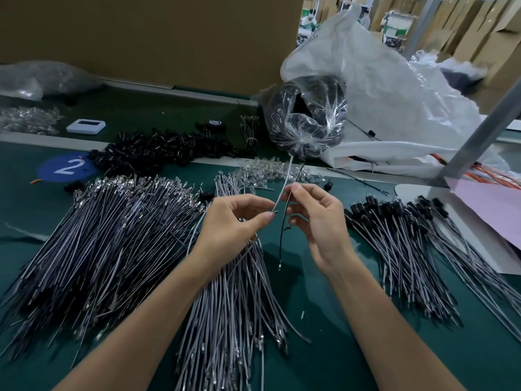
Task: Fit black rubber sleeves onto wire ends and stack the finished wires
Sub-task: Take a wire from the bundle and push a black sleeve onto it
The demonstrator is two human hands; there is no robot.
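Basically pinching one wire each: left hand (234, 224) on a pale wire (285, 180) pointing up-and-away, right hand (318, 218) on a dark wire (282, 238) dangling down. Probably reaching ahead-left for the black sleeves (158, 150), nearer the left.

Smooth, matt green table mat (324, 292). Grey plastic-coated wires (234, 292) in the near middle pile, with shiny metal tips. Dull black rubber sleeves (158, 149) heaped far left. Shiny, crinkly clear plastic bag (306, 117) in the far middle. Rough white woven sack (394, 88) far right. Matt brown cardboard (141, 38) behind. Smooth pink paper (496, 210) on the right.
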